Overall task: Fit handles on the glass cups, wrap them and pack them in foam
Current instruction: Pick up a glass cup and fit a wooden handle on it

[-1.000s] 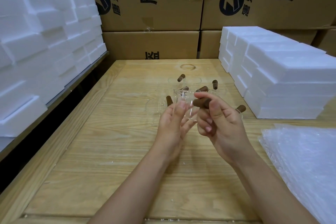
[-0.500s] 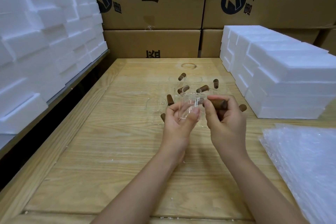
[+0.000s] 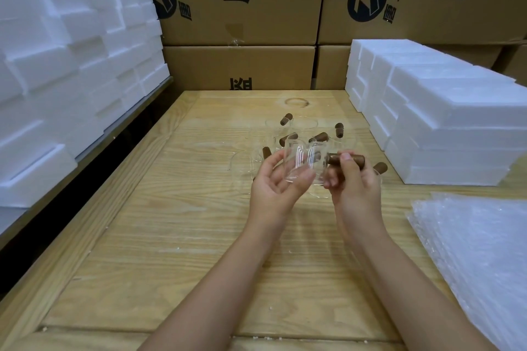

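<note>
My left hand [image 3: 278, 184] cradles a clear glass cup [image 3: 299, 159] above the wooden table [image 3: 176, 251], palm up with fingers curled round its lower side. My right hand [image 3: 352, 179] pinches a brown wooden handle [image 3: 343, 158] between thumb and fingers, its left end against the cup's side. Behind my hands stand several more glass cups [image 3: 306, 125] with brown handles [image 3: 286, 119], hard to make out because they are clear.
White foam blocks [image 3: 445, 120] are stacked at the right, and more foam [image 3: 57, 65] is piled along the left. A stack of bubble wrap sheets [image 3: 479, 253] lies at the right front. Cardboard boxes [image 3: 242, 0] wall off the back.
My right hand has turned the handle from pointing at me to lying level and brought it against the cup's side. My left hand opened out to cradle the cup from below.
</note>
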